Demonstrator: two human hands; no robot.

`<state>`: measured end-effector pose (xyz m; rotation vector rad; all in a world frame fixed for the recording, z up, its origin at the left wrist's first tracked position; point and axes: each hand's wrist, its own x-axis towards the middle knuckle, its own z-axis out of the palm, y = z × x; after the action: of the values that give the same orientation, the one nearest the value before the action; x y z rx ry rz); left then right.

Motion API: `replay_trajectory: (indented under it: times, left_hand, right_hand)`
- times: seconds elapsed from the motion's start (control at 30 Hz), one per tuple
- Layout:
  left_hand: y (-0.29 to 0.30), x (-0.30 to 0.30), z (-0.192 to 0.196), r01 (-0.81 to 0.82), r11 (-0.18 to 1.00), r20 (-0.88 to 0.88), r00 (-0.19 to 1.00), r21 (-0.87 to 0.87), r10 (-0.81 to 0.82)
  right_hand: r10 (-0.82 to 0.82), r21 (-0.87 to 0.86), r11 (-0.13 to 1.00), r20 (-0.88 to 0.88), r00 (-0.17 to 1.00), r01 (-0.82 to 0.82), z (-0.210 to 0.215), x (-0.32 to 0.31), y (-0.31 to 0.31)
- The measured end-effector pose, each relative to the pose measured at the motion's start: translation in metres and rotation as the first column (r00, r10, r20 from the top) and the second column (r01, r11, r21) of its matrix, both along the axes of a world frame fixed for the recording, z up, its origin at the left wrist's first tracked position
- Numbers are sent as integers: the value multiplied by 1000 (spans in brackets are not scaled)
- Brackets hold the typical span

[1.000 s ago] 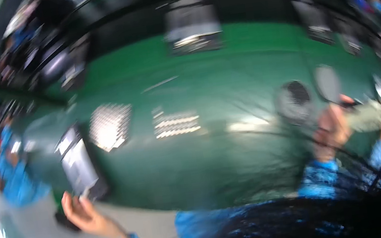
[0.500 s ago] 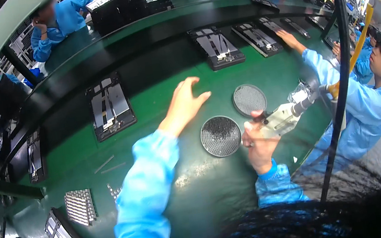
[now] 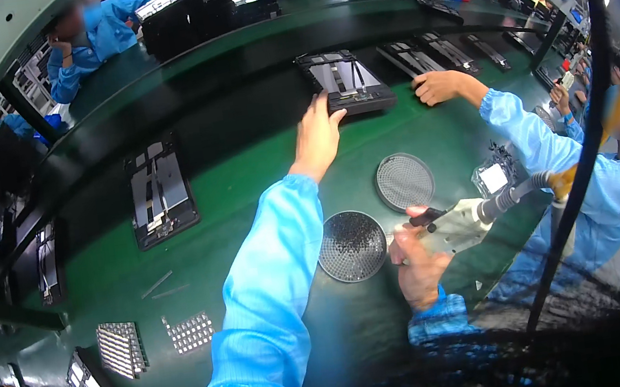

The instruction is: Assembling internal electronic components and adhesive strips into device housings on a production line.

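My left hand [image 3: 318, 135] reaches forward and grips the near left corner of an opened black tablet [image 3: 348, 81], whose inner grey panels face up. The thumb lies at its front edge and the fingers are partly hidden by the corner. My right hand [image 3: 419, 277] is wrapped round a pale pistol-shaped power screwdriver [image 3: 456, 230] with a grey hose at its back; the tip is hard to make out. Just left of it sits a round dimpled dish [image 3: 345, 274] partly filled with small black screws. Behind that lies a second round dish [image 3: 405, 178], grey and dimpled.
A co-worker's hand [image 3: 441, 86] touches another opened tablet [image 3: 410, 59] on the right. More tablets [image 3: 161, 191] lie to the left. Trays of small parts [image 3: 120, 349] sit near left. A black cable [image 3: 569, 149] hangs on the right beside a clear plastic bag [image 3: 494, 175].
My left hand has moved forward from above the table onto the tablet's corner. The co-worker's hand has drawn back to a nearer tablet. My right hand keeps its hold on the screwdriver.
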<state>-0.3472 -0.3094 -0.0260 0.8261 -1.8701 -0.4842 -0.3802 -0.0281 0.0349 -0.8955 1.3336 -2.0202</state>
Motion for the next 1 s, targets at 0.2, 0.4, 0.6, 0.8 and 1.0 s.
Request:
replay_trajectory:
  times: [0.2,0.4,0.6,0.8,1.0]
  left_hand:
    - [-19,12,6,595,497,-721,687,632,94]
    - [56,116,65,539,564,-698,709,626,97]
    - [209,234,88,123,594,-421,817,795,395]
    - [325,280,59,141,460,-426,671,877,607]
    - [358,302,40,159,341,-308,841,926,445]
  right_hand:
    - [53,-30,998,19,998,-52,-8,-4,-10]
    - [138,-171,978,93,986,-121,7,-25,-17]
    - [171,-201,969,139,975,-141,-2,-33,-23]
    - [233,-226,950,46,971,-217,3,-21,-29]
    - [87,-152,985,22,996,-83,-14,-35,-13]
